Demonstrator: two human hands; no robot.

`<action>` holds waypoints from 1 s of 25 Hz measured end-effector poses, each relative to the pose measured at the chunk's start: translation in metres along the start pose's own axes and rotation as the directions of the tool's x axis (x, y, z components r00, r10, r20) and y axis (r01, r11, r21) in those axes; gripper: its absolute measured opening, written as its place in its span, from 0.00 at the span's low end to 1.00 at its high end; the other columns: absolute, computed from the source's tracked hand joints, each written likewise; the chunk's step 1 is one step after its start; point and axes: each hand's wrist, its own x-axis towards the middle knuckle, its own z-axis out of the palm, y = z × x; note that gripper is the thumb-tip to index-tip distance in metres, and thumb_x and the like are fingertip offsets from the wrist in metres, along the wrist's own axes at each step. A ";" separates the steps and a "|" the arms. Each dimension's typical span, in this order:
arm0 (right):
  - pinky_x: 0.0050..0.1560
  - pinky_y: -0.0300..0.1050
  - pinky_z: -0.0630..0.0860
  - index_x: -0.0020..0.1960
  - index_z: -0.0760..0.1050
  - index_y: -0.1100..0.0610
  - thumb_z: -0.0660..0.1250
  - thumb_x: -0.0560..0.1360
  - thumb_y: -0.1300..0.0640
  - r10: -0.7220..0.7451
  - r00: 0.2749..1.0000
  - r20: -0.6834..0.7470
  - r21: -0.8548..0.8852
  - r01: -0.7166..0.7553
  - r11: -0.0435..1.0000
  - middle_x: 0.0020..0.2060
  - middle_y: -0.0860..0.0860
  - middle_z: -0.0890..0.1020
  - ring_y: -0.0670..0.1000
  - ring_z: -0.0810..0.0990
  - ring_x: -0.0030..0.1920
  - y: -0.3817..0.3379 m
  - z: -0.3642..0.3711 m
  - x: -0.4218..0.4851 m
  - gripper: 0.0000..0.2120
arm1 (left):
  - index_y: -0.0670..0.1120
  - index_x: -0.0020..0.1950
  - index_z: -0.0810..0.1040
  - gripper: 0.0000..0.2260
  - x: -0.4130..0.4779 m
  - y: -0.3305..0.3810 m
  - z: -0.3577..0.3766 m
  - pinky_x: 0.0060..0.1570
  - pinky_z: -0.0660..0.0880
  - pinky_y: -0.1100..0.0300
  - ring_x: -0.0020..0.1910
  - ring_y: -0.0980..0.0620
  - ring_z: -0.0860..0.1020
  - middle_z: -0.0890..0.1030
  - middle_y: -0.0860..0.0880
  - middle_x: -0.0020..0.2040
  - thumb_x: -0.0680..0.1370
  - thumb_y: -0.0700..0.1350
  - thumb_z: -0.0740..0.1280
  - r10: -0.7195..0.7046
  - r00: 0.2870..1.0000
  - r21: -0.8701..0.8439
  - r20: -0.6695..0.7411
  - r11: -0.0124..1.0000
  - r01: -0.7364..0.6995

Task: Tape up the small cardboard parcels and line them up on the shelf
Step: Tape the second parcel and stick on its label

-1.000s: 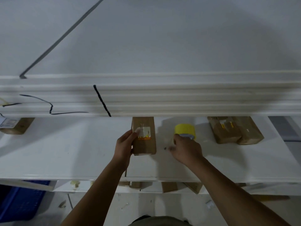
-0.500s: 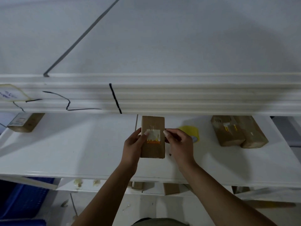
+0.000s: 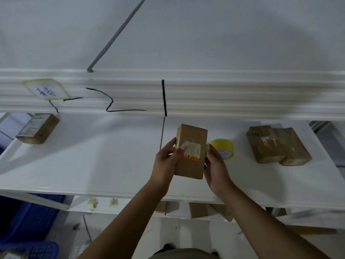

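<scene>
We hold the parcel clasped between our left hand and right hand over the shelf, where an uneven thumb press could wrinkle its small tape patch or loosen our grip.

Single head view, close, facing forward-down over white shelf
</scene>
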 end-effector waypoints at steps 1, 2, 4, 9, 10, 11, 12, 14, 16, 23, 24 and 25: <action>0.63 0.64 0.77 0.68 0.80 0.57 0.63 0.82 0.43 0.063 0.998 0.009 0.079 -0.064 0.995 0.63 0.57 0.84 0.59 0.84 0.61 -0.003 0.004 -0.005 0.22 | 0.56 0.69 0.82 0.16 -0.001 0.000 -0.001 0.55 0.85 0.42 0.59 0.42 0.85 0.86 0.43 0.60 0.82 0.58 0.68 -0.043 0.999 -0.019 0.016 0.999 0.043; 0.63 0.65 0.80 0.70 0.80 0.57 0.65 0.79 0.40 0.139 0.990 0.029 0.135 -0.142 0.981 0.65 0.59 0.83 0.61 0.83 0.64 -0.005 0.009 -0.011 0.27 | 0.53 0.68 0.82 0.17 -0.003 0.000 -0.002 0.55 0.85 0.44 0.59 0.42 0.85 0.86 0.43 0.59 0.83 0.58 0.67 -0.098 0.995 -0.048 0.023 0.994 0.099; 0.54 0.60 0.85 0.64 0.85 0.53 0.68 0.77 0.36 0.226 0.968 0.109 0.181 -0.243 0.953 0.64 0.58 0.85 0.60 0.85 0.63 -0.012 0.021 -0.021 0.25 | 0.49 0.66 0.82 0.18 -0.008 -0.001 -0.003 0.48 0.84 0.53 0.56 0.45 0.87 0.88 0.45 0.57 0.85 0.58 0.63 -0.171 0.985 -0.075 0.034 0.982 0.173; 0.52 0.60 0.85 0.69 0.79 0.51 0.69 0.78 0.40 0.147 0.986 0.081 0.188 -0.160 0.969 0.64 0.57 0.85 0.59 0.86 0.61 -0.019 0.045 -0.035 0.24 | 0.54 0.68 0.79 0.21 -0.015 -0.002 -0.010 0.41 0.83 0.62 0.50 0.56 0.86 0.86 0.55 0.52 0.82 0.64 0.64 0.084 0.986 0.194 -0.144 0.979 -0.055; 0.50 0.61 0.85 0.70 0.76 0.49 0.70 0.78 0.42 0.099 0.993 0.069 0.159 -0.109 0.981 0.64 0.56 0.85 0.59 0.86 0.60 -0.018 0.050 -0.039 0.24 | 0.57 0.70 0.77 0.24 -0.018 0.000 -0.012 0.42 0.84 0.62 0.51 0.57 0.86 0.85 0.56 0.54 0.80 0.68 0.65 0.109 0.981 0.215 -0.163 0.974 -0.073; 0.48 0.61 0.85 0.70 0.75 0.48 0.71 0.77 0.44 0.035 0.998 0.057 0.108 -0.041 0.993 0.63 0.55 0.85 0.58 0.87 0.59 -0.016 0.055 -0.043 0.23 | 0.59 0.70 0.78 0.26 -0.021 0.003 -0.012 0.43 0.85 0.60 0.51 0.57 0.86 0.85 0.56 0.55 0.77 0.71 0.65 0.100 0.985 0.199 -0.143 0.977 -0.070; 0.47 0.62 0.86 0.68 0.74 0.46 0.72 0.76 0.44 -0.037 0.999 0.034 0.023 0.036 0.999 0.62 0.53 0.85 0.57 0.87 0.57 -0.015 0.061 -0.049 0.23 | 0.59 0.68 0.79 0.28 -0.023 0.004 -0.012 0.44 0.85 0.60 0.51 0.57 0.86 0.86 0.55 0.56 0.75 0.73 0.65 0.078 0.992 0.183 -0.096 0.981 -0.060; 0.51 0.63 0.86 0.66 0.73 0.42 0.74 0.75 0.44 -0.158 0.987 -0.018 -0.169 0.152 0.974 0.60 0.48 0.85 0.53 0.87 0.56 -0.014 0.070 -0.059 0.21 | 0.58 0.69 0.81 0.28 -0.026 0.007 -0.010 0.47 0.85 0.61 0.54 0.57 0.86 0.86 0.53 0.59 0.76 0.73 0.63 0.071 0.997 0.206 -0.020 0.976 -0.065; 0.59 0.63 0.84 0.67 0.71 0.42 0.73 0.78 0.45 -0.246 0.968 -0.048 -0.301 0.221 0.928 0.63 0.46 0.83 0.52 0.85 0.59 -0.015 0.072 -0.066 0.21 | 0.55 0.73 0.78 0.29 -0.031 0.012 -0.006 0.53 0.84 0.60 0.60 0.54 0.84 0.83 0.51 0.65 0.80 0.71 0.62 0.099 0.995 0.253 -0.017 0.963 -0.092; 0.58 0.51 0.80 0.70 0.74 0.41 0.70 0.75 0.45 -0.176 0.981 0.086 -0.158 0.187 0.970 0.65 0.47 0.82 0.48 0.83 0.63 -0.039 0.035 -0.089 0.24 | 0.45 0.63 0.82 0.20 -0.042 0.033 -0.007 0.49 0.86 0.46 0.55 0.38 0.87 0.88 0.41 0.55 0.90 0.52 0.53 -0.041 0.997 -0.091 -0.059 0.995 0.035; 0.60 0.54 0.80 0.72 0.72 0.40 0.72 0.74 0.45 -0.134 0.984 0.120 -0.165 0.153 0.974 0.66 0.48 0.82 0.50 0.83 0.64 -0.041 0.029 -0.091 0.27 | 0.45 0.65 0.82 0.19 -0.045 0.037 -0.006 0.49 0.86 0.45 0.56 0.37 0.87 0.88 0.40 0.57 0.90 0.51 0.53 -0.083 0.997 -0.189 -0.006 0.979 0.080; 0.62 0.57 0.81 0.73 0.72 0.40 0.73 0.74 0.46 -0.084 0.982 0.172 -0.151 0.110 0.982 0.66 0.49 0.83 0.52 0.84 0.64 -0.042 0.025 -0.094 0.28 | 0.46 0.66 0.82 0.19 -0.048 0.039 -0.003 0.50 0.86 0.44 0.57 0.37 0.87 0.87 0.40 0.58 0.89 0.51 0.54 -0.103 0.994 -0.216 0.020 0.971 0.105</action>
